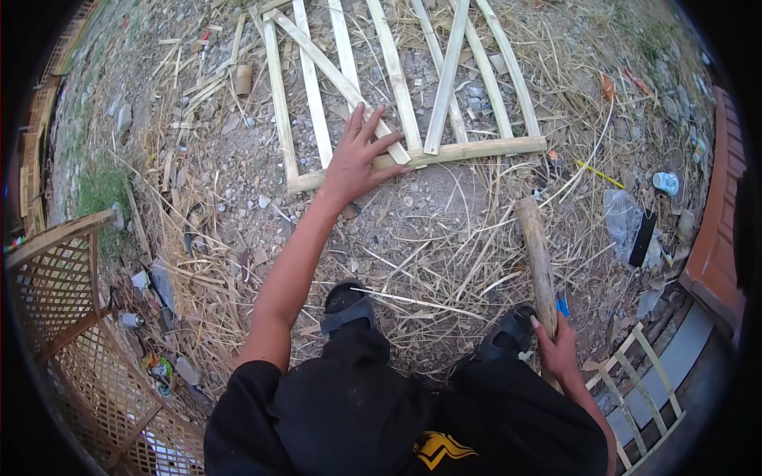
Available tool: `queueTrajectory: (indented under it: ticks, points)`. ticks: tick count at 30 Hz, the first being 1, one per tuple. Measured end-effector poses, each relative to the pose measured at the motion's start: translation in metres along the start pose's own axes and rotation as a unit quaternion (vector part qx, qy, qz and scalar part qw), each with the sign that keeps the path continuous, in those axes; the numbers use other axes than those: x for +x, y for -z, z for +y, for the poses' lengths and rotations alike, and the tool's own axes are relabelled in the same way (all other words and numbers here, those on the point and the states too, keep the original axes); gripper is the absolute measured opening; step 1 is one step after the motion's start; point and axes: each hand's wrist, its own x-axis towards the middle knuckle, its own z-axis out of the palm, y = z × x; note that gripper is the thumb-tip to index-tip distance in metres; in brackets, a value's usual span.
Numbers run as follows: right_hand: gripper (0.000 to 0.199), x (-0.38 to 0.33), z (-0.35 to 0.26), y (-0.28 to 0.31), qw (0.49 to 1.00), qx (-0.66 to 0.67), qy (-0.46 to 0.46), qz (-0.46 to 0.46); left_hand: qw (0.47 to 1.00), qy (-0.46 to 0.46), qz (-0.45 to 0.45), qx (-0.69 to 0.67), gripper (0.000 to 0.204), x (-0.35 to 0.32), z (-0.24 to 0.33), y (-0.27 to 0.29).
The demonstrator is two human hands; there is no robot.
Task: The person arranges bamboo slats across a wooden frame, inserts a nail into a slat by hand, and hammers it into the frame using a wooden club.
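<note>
A lattice of split bamboo slats [394, 79] lies flat on the stony ground ahead of me. My left hand [357, 155] is spread, palm down, on the lattice's near crosspiece [476, 149], holding nothing. My right hand [556, 345] grips the lower end of a thick wooden stick [536, 254] that points up and away from me, its far end near the crosspiece's right part. My two feet in dark sandals [347, 305] stand on dry straw just below the lattice.
A woven bamboo lattice fence [71, 317] stands at the lower left. Another small bamboo frame [635, 381] lies at the lower right beside a red brick edge [714, 230]. Straw, stones, plastic scraps, a can [131, 320] and a short bamboo tube [243, 79] litter the ground.
</note>
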Motion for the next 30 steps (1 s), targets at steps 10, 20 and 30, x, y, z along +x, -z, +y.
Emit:
queueTrajectory:
  ticks: [10, 20, 30]
  points:
    - [0.042, 0.005, 0.007, -0.009, 0.994, -0.062, 0.077, 0.043, 1.0, 0.016, 0.01, 0.007, 0.067, 0.005, 0.006, -0.008]
    - [0.041, 0.001, -0.017, -0.006, 0.997, -0.044, 0.052, 0.03, 0.999, 0.022, 0.014, -0.018, 0.06, 0.011, 0.018, -0.014]
    - [0.044, 0.011, 0.007, -0.011, 0.998, -0.027, 0.058, -0.01, 0.999, 0.02, 0.023, 0.033, 0.059, 0.011, 0.023, -0.014]
